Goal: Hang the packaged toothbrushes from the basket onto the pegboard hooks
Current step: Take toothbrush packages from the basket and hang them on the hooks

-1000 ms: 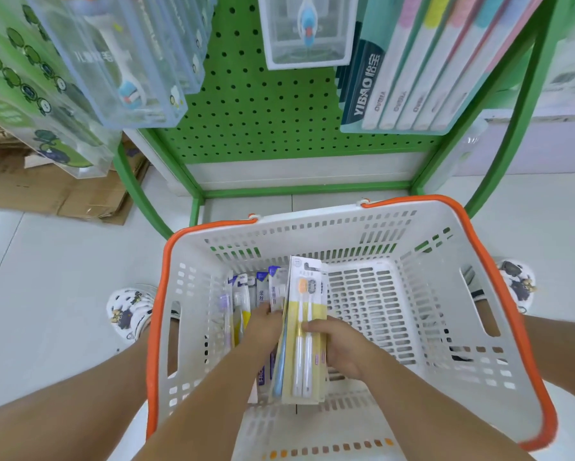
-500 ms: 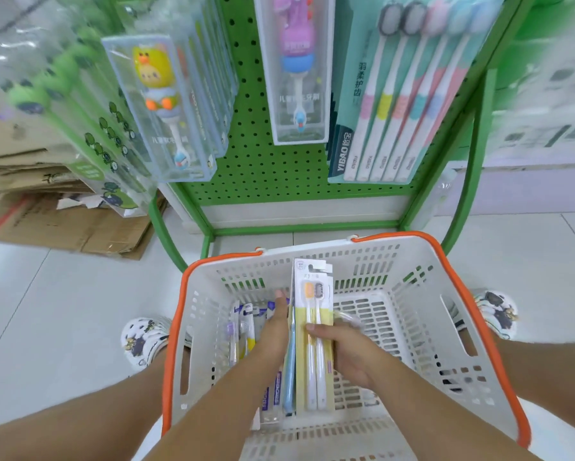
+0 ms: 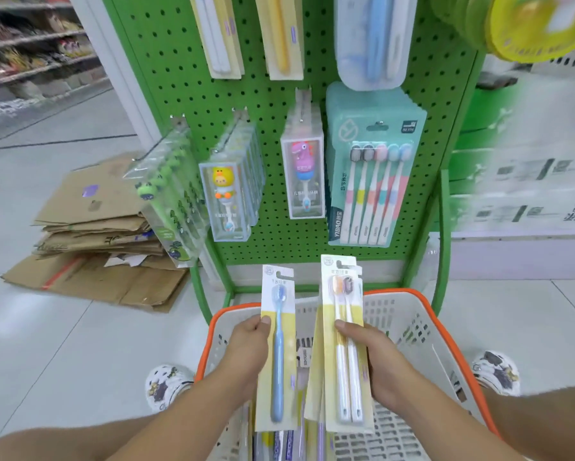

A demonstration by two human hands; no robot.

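My left hand [image 3: 247,354] grips a carded pack with one blue toothbrush [image 3: 277,347], held upright above the white basket with the orange rim [image 3: 412,314]. My right hand [image 3: 376,364] holds a small stack of yellow carded packs, the front one a two-brush pack [image 3: 344,344] with orange and grey heads. More packs [image 3: 279,444] lie in the basket under my hands. The green pegboard [image 3: 279,94] stands right behind the basket, its hooks loaded with toothbrush packs.
On the pegboard hang clear boxes with a duck brush [image 3: 224,201] and a dinosaur brush [image 3: 304,174], plus a teal five-brush pack [image 3: 374,181]. Flattened cardboard [image 3: 93,241] lies on the floor to the left. My shoes [image 3: 166,387] flank the basket.
Both hands have risen out of the basket and split the packs: the left now holds the blue-brush pack apart from the right's stack. My view has tilted up toward the pegboard.
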